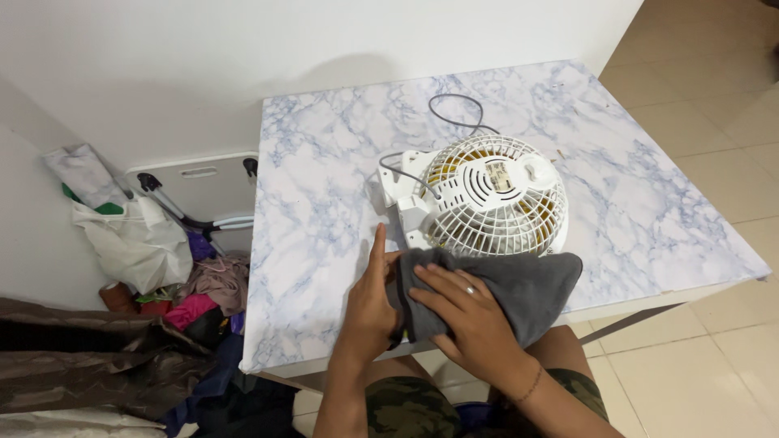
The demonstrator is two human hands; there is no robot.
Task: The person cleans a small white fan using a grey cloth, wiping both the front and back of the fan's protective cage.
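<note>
A small white table fan (487,199) lies face down on the marble-patterned table (324,162), its rear grille up and its grey cord (454,109) looping toward the wall. A dark grey cloth (519,284) is draped over the fan's near edge. My right hand (466,316) presses flat on the cloth, a ring on one finger. My left hand (369,296) rests beside it at the cloth's left edge, its fingers extended and touching the cloth next to the fan's base.
A folded white table leans on the wall (203,182) left of the table. Plastic bags (134,239) and a heap of coloured clothes (207,296) lie on the floor there. Beige floor tiles (706,105) spread to the right.
</note>
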